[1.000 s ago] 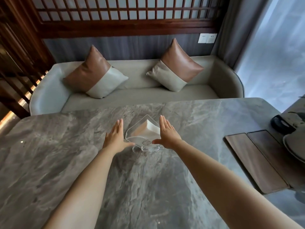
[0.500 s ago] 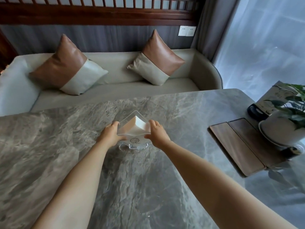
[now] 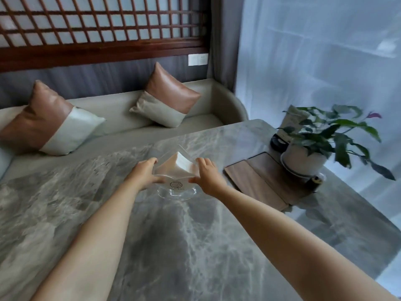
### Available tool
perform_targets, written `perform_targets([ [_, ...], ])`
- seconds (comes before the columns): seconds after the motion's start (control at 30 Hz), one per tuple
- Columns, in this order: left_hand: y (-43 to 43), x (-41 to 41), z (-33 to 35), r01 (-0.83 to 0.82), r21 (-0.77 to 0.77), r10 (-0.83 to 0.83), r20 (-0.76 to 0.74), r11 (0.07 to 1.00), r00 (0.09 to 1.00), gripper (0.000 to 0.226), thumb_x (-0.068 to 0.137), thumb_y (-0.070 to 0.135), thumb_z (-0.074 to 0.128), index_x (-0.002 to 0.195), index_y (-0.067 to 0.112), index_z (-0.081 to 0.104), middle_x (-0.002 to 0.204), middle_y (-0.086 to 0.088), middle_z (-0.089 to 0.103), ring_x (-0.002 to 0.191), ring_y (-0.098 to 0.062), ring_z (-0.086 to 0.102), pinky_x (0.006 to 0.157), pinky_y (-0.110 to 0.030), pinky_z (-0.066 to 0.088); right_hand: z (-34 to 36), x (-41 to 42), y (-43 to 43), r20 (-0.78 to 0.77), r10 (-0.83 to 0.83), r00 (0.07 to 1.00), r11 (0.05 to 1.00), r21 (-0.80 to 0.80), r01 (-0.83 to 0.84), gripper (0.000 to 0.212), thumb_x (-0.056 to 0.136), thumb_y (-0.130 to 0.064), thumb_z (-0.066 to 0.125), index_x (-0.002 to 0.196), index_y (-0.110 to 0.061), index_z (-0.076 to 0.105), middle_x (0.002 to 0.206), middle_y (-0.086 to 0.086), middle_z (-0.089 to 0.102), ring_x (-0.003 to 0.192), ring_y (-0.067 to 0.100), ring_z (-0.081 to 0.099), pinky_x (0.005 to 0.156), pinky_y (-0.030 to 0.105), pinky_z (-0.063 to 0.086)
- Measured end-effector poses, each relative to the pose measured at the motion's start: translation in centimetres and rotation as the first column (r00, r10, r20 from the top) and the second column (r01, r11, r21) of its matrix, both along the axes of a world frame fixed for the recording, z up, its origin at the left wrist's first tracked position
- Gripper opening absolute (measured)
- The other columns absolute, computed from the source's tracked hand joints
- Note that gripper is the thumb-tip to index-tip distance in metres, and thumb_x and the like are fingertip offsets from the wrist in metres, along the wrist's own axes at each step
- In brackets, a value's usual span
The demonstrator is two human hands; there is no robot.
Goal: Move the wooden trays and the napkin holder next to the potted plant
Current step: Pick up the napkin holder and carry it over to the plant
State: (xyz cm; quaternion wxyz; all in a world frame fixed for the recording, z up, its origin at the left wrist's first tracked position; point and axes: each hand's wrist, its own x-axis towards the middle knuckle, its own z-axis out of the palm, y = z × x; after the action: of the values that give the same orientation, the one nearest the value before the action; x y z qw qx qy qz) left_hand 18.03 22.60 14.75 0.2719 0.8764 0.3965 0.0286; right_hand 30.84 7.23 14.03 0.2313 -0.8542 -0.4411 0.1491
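Both hands clamped the clear napkin holder [image 3: 176,170] from either side, the left hand [image 3: 145,173] and right hand [image 3: 207,176] pressed against its walls. It stood on the marble table [image 3: 173,246], left of two wooden trays [image 3: 267,179] lying beside the potted plant [image 3: 314,148].

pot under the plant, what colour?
White, plain, on a matching white saucer; the pot shows best in the head view.

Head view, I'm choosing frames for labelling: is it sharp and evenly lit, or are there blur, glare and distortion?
Head view: soft motion blur on the potted plant and the lattice screen; the curtained window is blown out bright, casting a pale sheen on the marble table; wide-angle stretch on both forearms; the clear napkin holder has faint edges.
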Motion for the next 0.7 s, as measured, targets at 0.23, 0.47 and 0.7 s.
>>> perform_targets([
  [0.23,-10.0,12.9,1.5,0.236,-0.02,-0.236,0.001,0.971,0.972,0.075,0.065,0.031,0.082,0.129,0.011,0.046,0.13,-0.012,0.054,0.113,-0.028,0.054,0.089,-0.034,0.043,1.7,9.3,-12.7,0.029,-0.221,0.975,0.975,-0.005,0.222,0.062,0.082,-0.029,0.068,0.131,-0.005,0.039,0.133,0.015,0.045,0.12,0.032,0.042,0.098,0.042,0.039],
  [0.47,-21.6,24.4,0.9,0.499,0.001,-0.499,-0.015,0.867,0.866,0.057,0.065,0.03,0.082,0.11,0.008,0.054,0.115,-0.013,0.062,0.091,-0.02,0.052,0.074,-0.027,0.039,1.1,16.3,-26.0,0.018,-0.437,0.899,0.899,-0.014,0.437,0.063,0.082,-0.029,0.068,0.132,-0.006,0.039,0.133,0.015,0.046,0.121,0.031,0.042,0.101,0.037,0.037],
  [0.7,-32.5,32.8,-1.1,0.674,-0.045,-0.675,-0.048,0.738,0.736,0.051,0.068,0.025,0.08,0.108,0.007,0.054,0.112,-0.013,0.062,0.086,-0.021,0.052,0.075,-0.03,0.042,-1.1,20.3,-37.4,-0.035,-0.611,0.791,0.792,-0.022,0.611,0.063,0.083,-0.031,0.067,0.134,-0.008,0.038,0.136,0.013,0.045,0.122,0.028,0.043,0.101,0.039,0.039],
])
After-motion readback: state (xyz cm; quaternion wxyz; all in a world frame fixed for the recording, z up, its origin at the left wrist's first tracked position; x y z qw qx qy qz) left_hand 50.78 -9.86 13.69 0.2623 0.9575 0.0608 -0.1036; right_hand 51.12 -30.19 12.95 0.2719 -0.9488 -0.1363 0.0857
